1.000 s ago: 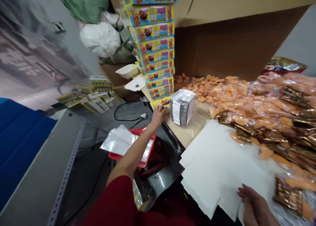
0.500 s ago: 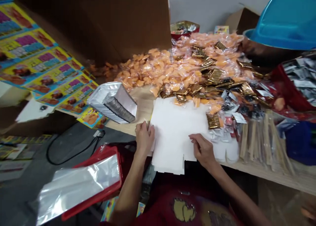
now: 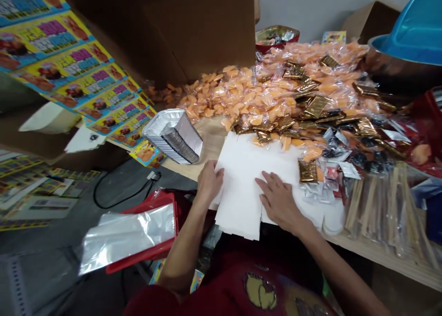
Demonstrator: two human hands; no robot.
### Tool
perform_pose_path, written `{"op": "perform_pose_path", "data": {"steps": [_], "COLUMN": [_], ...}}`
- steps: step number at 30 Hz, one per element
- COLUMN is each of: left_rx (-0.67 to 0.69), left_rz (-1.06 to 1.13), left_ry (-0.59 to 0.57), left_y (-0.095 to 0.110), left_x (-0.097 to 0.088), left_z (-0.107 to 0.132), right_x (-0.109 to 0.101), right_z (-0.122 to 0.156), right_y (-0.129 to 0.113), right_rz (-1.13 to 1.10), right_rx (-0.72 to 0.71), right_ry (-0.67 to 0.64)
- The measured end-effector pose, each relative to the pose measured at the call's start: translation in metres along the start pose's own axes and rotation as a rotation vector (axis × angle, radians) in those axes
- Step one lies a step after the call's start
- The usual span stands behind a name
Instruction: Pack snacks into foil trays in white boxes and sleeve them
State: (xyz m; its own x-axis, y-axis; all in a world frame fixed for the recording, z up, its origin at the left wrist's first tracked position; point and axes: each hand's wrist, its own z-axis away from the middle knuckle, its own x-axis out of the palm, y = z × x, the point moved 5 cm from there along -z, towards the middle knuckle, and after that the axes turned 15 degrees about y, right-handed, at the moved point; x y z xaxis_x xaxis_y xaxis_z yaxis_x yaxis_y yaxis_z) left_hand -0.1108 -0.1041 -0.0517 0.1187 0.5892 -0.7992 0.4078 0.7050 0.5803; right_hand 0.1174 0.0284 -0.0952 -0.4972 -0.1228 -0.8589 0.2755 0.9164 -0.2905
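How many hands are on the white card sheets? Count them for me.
2 on the white card sheets: the left hand at their left edge, the right hand on their near right part.

Wooden table [image 3: 210,141], foil tray stack [image 3: 174,136] near left edge, flat white card blanks [image 3: 241,201] at front edge, orange packet heap [image 3: 241,95] along back, gold sachets [image 3: 316,106] on heap, bagged wooden sticks [image 3: 380,210] front right
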Motion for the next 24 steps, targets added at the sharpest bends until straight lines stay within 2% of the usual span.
{"op": "perform_pose_path", "data": {"steps": [3,5,7,10,12,14,18,24], "left_rx": [-0.125,-0.096,0.054,0.258,0.256,0.193,0.083,-0.012], "left_rz": [0.409,0.507,0.345,-0.105,-0.275,-0.307,-0.263,-0.133], "left_ry": [-0.214,-0.296,-0.242,-0.147,-0.165,-0.184,-0.141,-0.085], "left_y": [0.013,0.030,0.047,0.059,0.052,0.041,0.022,0.017], "left_x": [-0.013,-0.023,-0.031,-0.031,-0.022,-0.011,0.005,0.016], "left_z": [-0.018,-0.027,-0.033,-0.031,-0.023,-0.014,0.002,0.010], "right_x": [0.001,0.000,-0.001,-0.001,0.000,0.001,0.003,0.002], "right_z": [-0.017,-0.028,-0.036,-0.039,-0.037,-0.035,-0.033,-0.033], "right_y": [0.028,0.051,0.068,0.078,0.076,0.073,0.068,0.067], "right_rz": [0.105,0.166,0.206,0.246,0.267,0.283,0.305,0.298], "right_rx": [0.055,0.114,0.144,0.131,0.110,0.095,0.076,0.078], "right_ry": [-0.064,-0.077,-0.069,-0.025,0.014,0.045,0.066,0.081]}}
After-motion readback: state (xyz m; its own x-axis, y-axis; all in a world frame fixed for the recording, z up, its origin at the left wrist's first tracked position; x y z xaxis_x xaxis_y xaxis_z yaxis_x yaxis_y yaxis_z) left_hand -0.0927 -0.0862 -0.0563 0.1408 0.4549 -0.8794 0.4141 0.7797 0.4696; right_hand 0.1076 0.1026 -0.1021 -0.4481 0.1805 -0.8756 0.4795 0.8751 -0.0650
